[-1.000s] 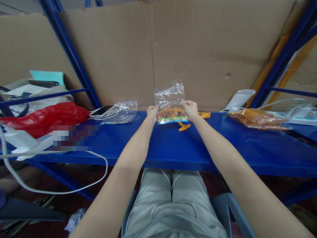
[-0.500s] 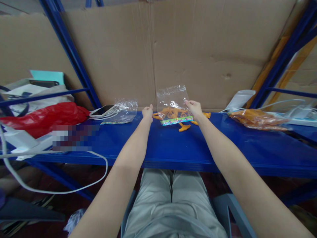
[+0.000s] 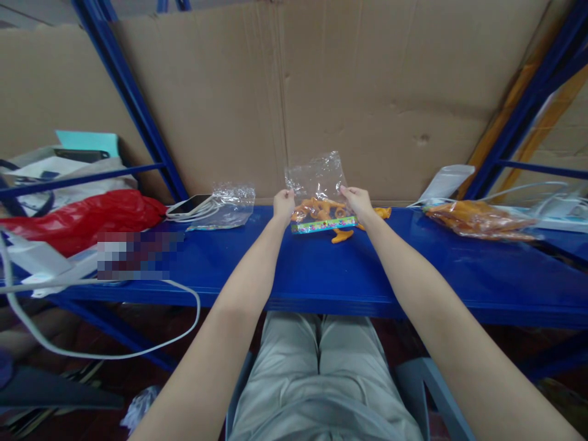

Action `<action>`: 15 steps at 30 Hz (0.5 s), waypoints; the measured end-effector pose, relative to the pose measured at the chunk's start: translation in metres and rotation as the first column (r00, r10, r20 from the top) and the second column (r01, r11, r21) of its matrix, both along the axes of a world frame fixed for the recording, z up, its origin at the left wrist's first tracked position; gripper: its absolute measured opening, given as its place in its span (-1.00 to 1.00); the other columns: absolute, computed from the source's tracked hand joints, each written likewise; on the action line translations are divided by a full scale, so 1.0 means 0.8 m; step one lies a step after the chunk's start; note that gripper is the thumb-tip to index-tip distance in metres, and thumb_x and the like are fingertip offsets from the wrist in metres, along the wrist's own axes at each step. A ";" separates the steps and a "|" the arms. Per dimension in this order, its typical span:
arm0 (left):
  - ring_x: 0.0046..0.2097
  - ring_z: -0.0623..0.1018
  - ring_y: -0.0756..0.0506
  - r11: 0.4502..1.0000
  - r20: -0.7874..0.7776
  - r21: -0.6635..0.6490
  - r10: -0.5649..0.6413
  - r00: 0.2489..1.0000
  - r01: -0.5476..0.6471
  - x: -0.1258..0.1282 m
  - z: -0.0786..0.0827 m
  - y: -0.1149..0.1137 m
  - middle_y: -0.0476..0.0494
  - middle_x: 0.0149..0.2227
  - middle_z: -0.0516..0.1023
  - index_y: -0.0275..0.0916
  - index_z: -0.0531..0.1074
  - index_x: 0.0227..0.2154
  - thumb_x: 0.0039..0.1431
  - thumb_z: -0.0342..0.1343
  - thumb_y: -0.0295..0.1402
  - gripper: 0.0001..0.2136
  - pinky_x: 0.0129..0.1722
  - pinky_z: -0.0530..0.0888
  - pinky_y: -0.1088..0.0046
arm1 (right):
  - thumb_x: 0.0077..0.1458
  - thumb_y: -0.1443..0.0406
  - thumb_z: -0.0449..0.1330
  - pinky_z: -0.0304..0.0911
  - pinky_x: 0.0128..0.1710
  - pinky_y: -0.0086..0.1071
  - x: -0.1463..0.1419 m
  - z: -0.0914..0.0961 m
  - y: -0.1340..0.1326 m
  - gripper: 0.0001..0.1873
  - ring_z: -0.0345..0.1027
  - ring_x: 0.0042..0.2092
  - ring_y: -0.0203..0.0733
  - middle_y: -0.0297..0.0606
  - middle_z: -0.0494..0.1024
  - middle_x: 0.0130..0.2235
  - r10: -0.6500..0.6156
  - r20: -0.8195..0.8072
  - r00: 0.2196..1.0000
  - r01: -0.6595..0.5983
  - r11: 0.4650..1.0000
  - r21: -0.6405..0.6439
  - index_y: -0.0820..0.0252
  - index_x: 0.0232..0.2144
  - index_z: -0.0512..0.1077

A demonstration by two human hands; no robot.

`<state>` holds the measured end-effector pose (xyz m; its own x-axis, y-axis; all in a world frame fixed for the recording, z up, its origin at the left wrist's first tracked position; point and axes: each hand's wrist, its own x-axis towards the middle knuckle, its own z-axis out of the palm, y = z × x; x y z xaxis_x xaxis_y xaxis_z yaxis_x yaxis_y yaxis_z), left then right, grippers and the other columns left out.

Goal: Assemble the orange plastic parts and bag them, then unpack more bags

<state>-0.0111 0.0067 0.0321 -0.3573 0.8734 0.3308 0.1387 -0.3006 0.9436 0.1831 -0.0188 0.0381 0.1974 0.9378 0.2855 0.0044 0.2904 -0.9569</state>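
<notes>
A small clear plastic bag (image 3: 316, 180) with a colourful strip along its bottom edge stands upright on the blue shelf (image 3: 321, 269). Several orange plastic pieces (image 3: 321, 209) lie inside its lower part. My left hand (image 3: 283, 204) is closed on the bag's left edge and my right hand (image 3: 357, 201) is closed on its right edge. Two more loose orange pieces (image 3: 342, 236) lie on the shelf beside and just under the bag, near my right hand.
A phone with a white cable (image 3: 190, 206) and an empty clear bag (image 3: 229, 205) lie left of my hands. Further left are a red bag (image 3: 87, 217) and papers. A bag of orange pieces (image 3: 478, 219) lies at the right. Cardboard (image 3: 321, 92) backs the shelf.
My left hand let go of the bag's left edge half a second ago, then took hold of it again. The bag tipped slightly right and is now back upright.
</notes>
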 end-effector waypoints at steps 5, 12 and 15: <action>-0.62 0.23 0.03 0.986 0.070 -0.148 -0.068 0.995 0.078 0.004 0.001 -0.005 0.09 -0.69 0.15 -0.21 0.27 -0.56 0.29 0.00 -0.24 -0.70 -0.55 0.16 0.52 | 0.12 0.12 0.26 -0.16 -0.74 -0.52 0.008 -0.007 0.009 -0.67 -0.14 -0.72 -0.45 -0.58 -0.01 -0.77 -0.060 -0.011 0.998 0.061 0.996 0.072 0.19 -0.56 0.40; -0.59 0.23 0.05 0.980 0.018 -0.086 -0.179 0.984 0.180 0.010 -0.009 0.004 0.09 -0.67 0.17 -0.21 0.23 -0.60 0.23 0.11 -0.20 -0.66 -0.53 0.17 0.54 | 0.13 0.06 0.23 -0.13 -0.73 -0.49 0.012 -0.008 0.018 -0.65 -0.11 -0.73 -0.42 -0.57 0.02 -0.77 -0.116 -0.034 0.993 0.119 0.987 0.111 0.19 -0.51 0.41; -0.54 0.26 0.06 0.988 0.000 -0.001 -0.157 0.988 0.157 0.006 -0.011 0.011 0.10 -0.64 0.20 -0.22 0.23 -0.62 0.18 0.15 -0.24 -0.66 -0.50 0.20 0.56 | 0.12 0.03 0.23 -0.14 -0.73 -0.49 0.011 -0.007 0.019 -0.64 -0.11 -0.73 -0.42 -0.57 0.01 -0.77 -0.120 -0.028 0.992 0.123 0.984 0.127 0.20 -0.50 0.43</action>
<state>-0.0061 0.0152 0.0235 -0.2154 0.9192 0.3298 0.0898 -0.3177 0.9439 0.1916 -0.0035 0.0325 0.3146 0.8625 0.3964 0.0278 0.4090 -0.9121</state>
